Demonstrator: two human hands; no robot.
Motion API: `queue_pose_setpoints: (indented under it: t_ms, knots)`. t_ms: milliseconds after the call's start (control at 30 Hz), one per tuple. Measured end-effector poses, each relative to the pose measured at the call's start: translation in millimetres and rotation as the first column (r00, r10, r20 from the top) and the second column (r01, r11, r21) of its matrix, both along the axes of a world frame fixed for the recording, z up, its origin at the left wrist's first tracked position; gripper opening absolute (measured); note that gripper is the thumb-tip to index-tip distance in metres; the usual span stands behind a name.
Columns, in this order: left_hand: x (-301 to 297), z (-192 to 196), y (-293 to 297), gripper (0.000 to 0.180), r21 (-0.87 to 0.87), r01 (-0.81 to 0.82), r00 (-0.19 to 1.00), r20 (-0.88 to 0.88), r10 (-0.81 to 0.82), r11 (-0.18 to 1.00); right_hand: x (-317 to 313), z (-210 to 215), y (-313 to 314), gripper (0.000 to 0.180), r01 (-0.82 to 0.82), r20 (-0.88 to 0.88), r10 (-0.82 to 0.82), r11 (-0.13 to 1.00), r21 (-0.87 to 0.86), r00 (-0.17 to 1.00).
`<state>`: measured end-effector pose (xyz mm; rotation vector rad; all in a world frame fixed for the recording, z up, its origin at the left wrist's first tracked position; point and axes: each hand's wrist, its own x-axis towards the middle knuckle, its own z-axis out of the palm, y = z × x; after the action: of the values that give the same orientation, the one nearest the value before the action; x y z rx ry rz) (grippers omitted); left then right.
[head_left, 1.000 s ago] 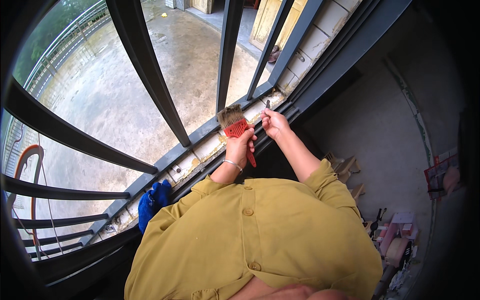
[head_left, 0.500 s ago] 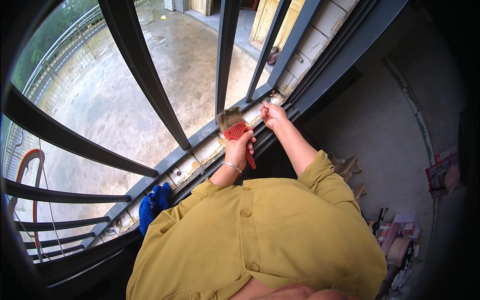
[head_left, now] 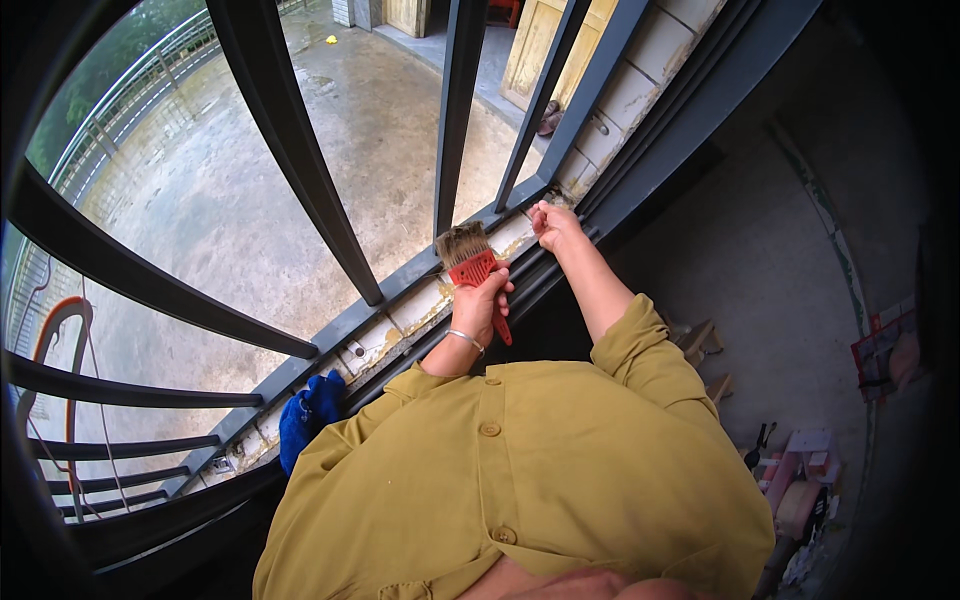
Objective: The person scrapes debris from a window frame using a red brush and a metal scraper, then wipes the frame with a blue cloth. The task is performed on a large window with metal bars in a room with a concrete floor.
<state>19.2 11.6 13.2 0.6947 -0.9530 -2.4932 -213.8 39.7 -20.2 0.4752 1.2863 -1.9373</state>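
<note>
My left hand (head_left: 482,298) is wrapped round the red handle of a wide, flat paintbrush (head_left: 472,265). Its grey-brown bristles point away from me and sit over the inner edge of the barred window frame, close to a dark upright bar. Just to the right, my right hand (head_left: 556,226) is closed at the corner of the tiled sill (head_left: 428,300). Something small and dark shows by its fingertips, too little of it to name. The sill's white tiles have yellowish, crumbly patches along them.
Dark metal bars (head_left: 300,160) rise from the sill's outer side. A blue cloth (head_left: 312,415) lies on the sill at the left. Past the bars, an orange-and-grey curved hook (head_left: 70,305) hangs. Indoors, wooden pieces (head_left: 703,343) and a pink box (head_left: 785,480) stand on the right.
My right hand has shifted slightly toward the corner of the sill, its fingers still closed. The left hand keeps the paintbrush in almost the same place. The whole view has shifted a little.
</note>
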Motion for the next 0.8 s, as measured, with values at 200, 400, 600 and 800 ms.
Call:
queue_pose_setpoints:
  t_ms: [200,400,600,800]
  knots:
    - [0.1,1.1,-0.1,0.021,-0.008,-0.009,1.0,-0.003,0.009,1.0,-3.1,-0.2,-2.9,0.013,0.018,-0.035,-0.018,1.0,0.01,0.999]
    - [1.5,1.4,-0.1,0.022,0.005,0.007,1.0,-0.009,-0.007,1.0,4.0,3.8,-3.6,0.015,0.023,-0.077,-0.018,0.998,0.067,0.997]
    - [0.3,0.8,0.5,0.021,-0.013,0.008,1.0,-0.003,-0.008,1.0,4.7,1.0,1.6,0.013,-0.002,-0.147,0.019,0.993,0.119,0.989]
    - [1.4,4.0,1.5,0.02,-0.016,0.013,1.0,0.011,-0.012,1.0,15.5,6.6,4.5,0.012,0.017,-0.209,0.014,0.989,0.144,0.978]
